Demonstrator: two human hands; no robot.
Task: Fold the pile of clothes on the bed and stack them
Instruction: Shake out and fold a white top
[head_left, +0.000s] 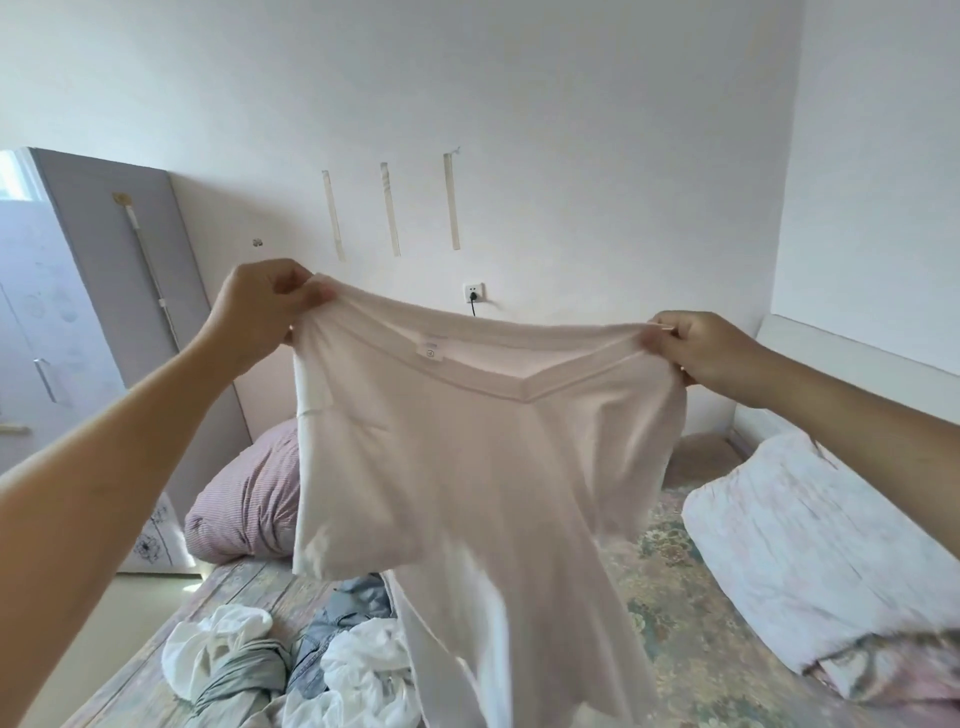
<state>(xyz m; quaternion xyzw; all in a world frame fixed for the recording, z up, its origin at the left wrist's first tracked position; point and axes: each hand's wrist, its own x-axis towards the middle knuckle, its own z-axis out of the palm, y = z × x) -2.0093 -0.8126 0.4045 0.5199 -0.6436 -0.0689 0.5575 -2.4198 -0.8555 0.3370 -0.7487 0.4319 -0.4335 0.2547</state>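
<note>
We see a pale pink V-neck top (457, 457) held up in the air over the bed (670, 587). The left hand (260, 306), at about ten o'clock in the view, pinches one shoulder of the top with its fingers and thumb closed on the cloth. The right hand (696, 348), at about three o'clock, pinches the other shoulder the same way. The two hands are well apart, so the neck of the top is pulled wide, and we can see a small white label (432, 349) inside the collar. The rest of the top hangs down loose — its bottom part looks blurry.

Below, at about seven o'clock, a pile of clothes (291, 670) lies on the bed — white things, a grey-green thing and a bit of blue denim, all mixed up. A striped pink pillow (244, 504) sits at nine o'clock, just behind the top. A white pillow (810, 545) with a faint flower print lies at four o'clock. On the wall, a socket (474, 292) with a black plug shows just above the top's collar.
</note>
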